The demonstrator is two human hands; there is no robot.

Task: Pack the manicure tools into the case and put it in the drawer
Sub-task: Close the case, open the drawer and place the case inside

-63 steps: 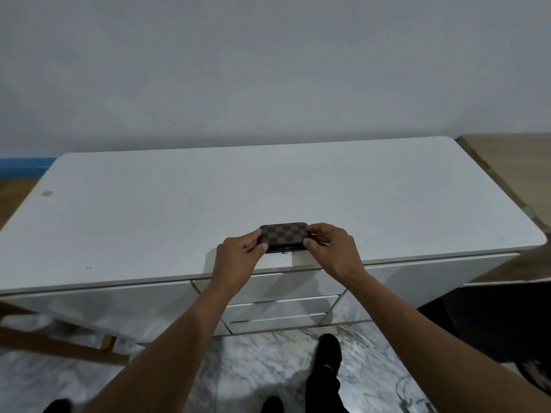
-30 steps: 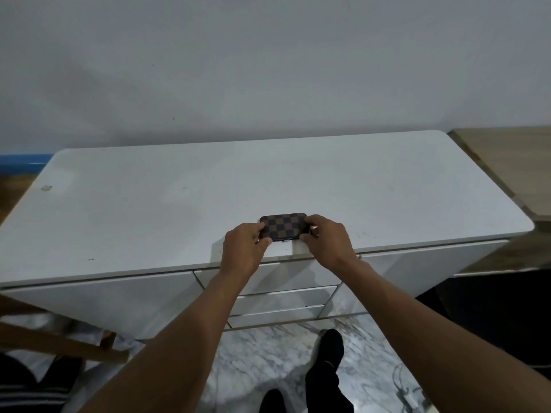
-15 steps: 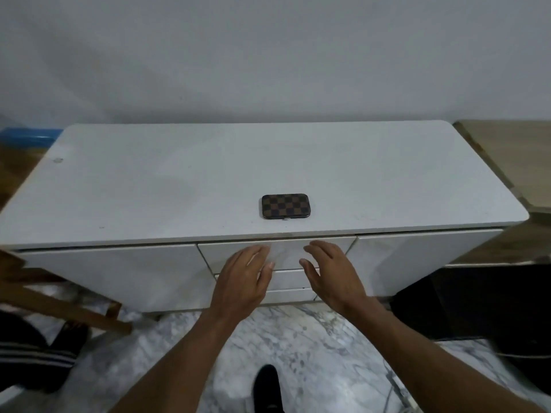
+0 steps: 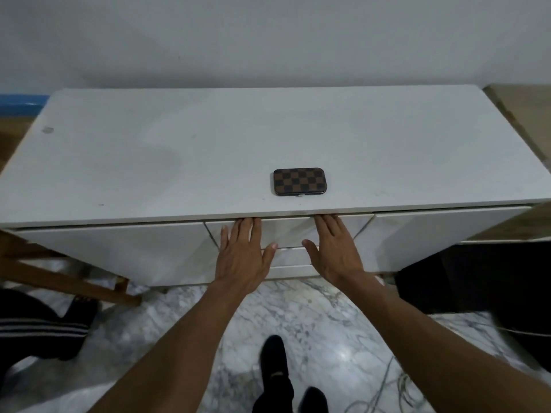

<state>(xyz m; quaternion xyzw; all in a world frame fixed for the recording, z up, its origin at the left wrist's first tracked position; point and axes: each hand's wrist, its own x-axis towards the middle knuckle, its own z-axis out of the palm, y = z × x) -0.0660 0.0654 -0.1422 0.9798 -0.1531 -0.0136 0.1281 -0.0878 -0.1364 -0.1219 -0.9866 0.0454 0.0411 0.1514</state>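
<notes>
A closed manicure case (image 4: 299,181) with a brown and black checker pattern lies flat on the white cabinet top (image 4: 179,156), near its front edge. Below it is the top middle drawer (image 4: 287,232), which is closed. My left hand (image 4: 243,253) and my right hand (image 4: 335,251) lie flat on the drawer front, fingers spread, fingertips up under the lip of the cabinet top. Neither hand holds anything. No loose tools are in sight.
Two more drawer fronts (image 4: 293,265) sit below the top one. A wooden frame (image 4: 68,278) stands at the lower left, and a wooden surface (image 4: 527,105) adjoins the cabinet on the right. The floor is marble (image 4: 325,323), with cables (image 4: 396,389) at the lower right.
Both hands let go of the case, leaving it on the cabinet top, and dropped to the front of the top drawer. The camera pulled back and tilted down.
</notes>
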